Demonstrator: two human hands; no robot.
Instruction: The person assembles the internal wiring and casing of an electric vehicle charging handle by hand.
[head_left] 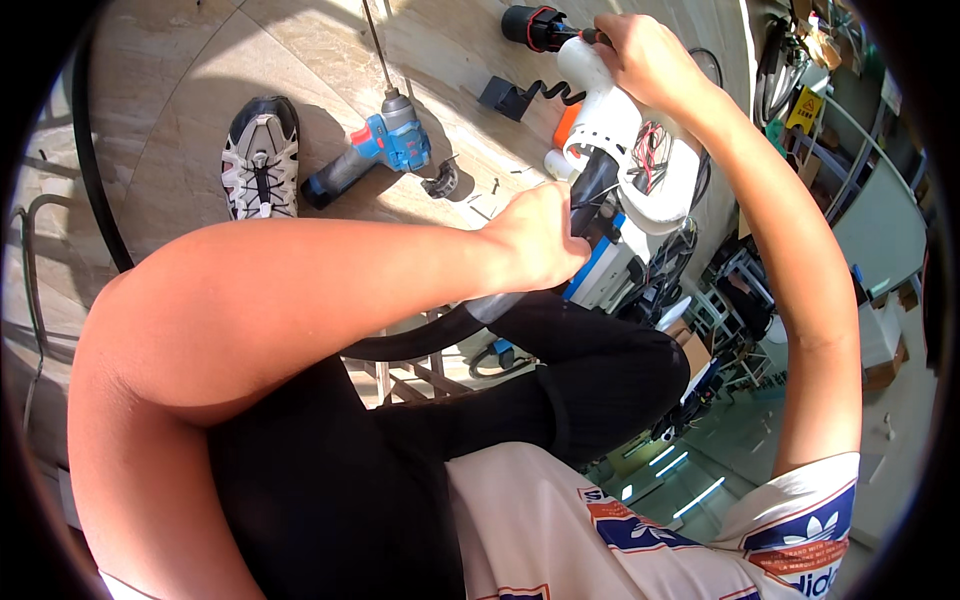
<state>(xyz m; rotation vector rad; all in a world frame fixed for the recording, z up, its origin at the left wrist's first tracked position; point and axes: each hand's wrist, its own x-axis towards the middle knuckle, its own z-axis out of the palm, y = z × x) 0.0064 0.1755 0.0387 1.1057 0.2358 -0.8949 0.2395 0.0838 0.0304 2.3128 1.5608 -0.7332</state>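
Note:
My left hand (540,240) is closed around a thick black cable (592,190) where it enters a white plastic housing (608,118). The housing is curved, with an open handle loop and thin red and black wires inside. At its far end, my right hand (650,58) is closed on a small dark piece with an orange-brown part, too hidden to name. Beside those fingers is a round black connector head (530,28) with a red ring. A coiled black cord (555,92) runs from the housing to a black flap (505,98).
A blue cordless drill (395,140) with a long bit lies on the tiled floor, near a black clamp-like part (440,180) and loose screws (495,185). My shoe (262,160) is left of it. A black hose (90,170) curves at far left; cluttered shelves (740,290) stand right.

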